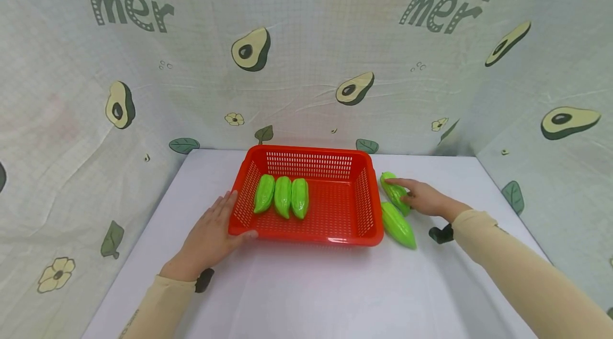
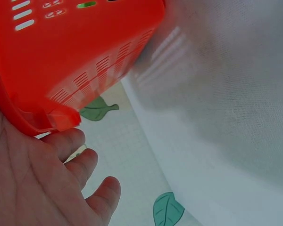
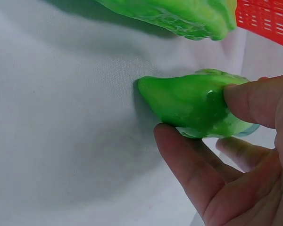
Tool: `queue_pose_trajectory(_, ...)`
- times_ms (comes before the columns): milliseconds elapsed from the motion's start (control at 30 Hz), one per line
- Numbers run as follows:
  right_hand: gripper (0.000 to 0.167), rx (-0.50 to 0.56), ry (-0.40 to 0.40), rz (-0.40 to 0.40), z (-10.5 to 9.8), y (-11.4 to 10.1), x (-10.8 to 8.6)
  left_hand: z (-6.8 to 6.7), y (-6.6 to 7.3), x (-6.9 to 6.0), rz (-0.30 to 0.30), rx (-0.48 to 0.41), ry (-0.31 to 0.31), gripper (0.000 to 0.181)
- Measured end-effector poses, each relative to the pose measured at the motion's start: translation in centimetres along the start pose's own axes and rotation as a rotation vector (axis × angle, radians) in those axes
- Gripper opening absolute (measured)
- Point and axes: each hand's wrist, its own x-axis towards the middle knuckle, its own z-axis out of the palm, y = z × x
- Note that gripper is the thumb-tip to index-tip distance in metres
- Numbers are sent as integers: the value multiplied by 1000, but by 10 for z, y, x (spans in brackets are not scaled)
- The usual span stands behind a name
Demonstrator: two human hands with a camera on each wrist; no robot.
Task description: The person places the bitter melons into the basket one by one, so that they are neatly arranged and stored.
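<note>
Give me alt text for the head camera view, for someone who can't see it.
A person's right hand holds a green vegetable just right of a red basket on a white table, beside a second vegetable; the left hand touches the basket's left end. Three more green vegetables lie side by side inside.

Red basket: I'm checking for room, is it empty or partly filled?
Partly filled: three green vegetables lie in the basket, with bare floor beside them.
</note>
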Motion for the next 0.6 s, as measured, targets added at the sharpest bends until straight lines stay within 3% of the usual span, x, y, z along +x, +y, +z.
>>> queue_pose_trajectory(400, 61, 18, -4, 47, 2, 4, 3, -1, 2, 0, 3, 2, 3, 118)
queue_pose_trajectory(600, 66, -21, 19, 58, 3, 5, 3, -1, 2, 0, -7, -5, -3, 117)
